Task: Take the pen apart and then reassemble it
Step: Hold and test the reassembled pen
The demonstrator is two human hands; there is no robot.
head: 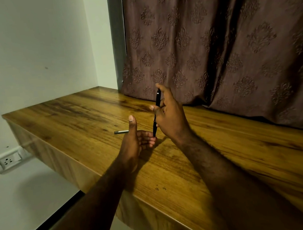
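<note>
The right hand (169,116) holds a black pen (156,112) above the wooden counter (83,110), its fingers closed around the middle of the barrel. The pen stands nearly upright, tilted a little so that its upper end leans away toward the curtain (223,38) and its lower tip points down. The thumb presses on the near side of the barrel, while the forefinger reaches up along the top section.

The left hand (136,140) sits just below and to the left, palm turned toward the pen, thumb raised and the fingers (147,140) loosely curled — open, gripping nothing. The pen's lower tip meets the ends of those fingers; whether it truly touches them or only hangs right before them cannot be told from this angle.

On the counter, just beyond the left thumb, lies a small slim part (121,132) — dark with a pale band along it, flat on the wood and partly hidden behind the hand. What piece of the pen it is cannot be made out.

Both forearms reach in from the lower edge, bare. The counter runs back into the corner of a pale wall, with the brown patterned curtain hanging along its far edge. Below the counter's left end a white wall socket (8,160) is set in the wall.
</note>
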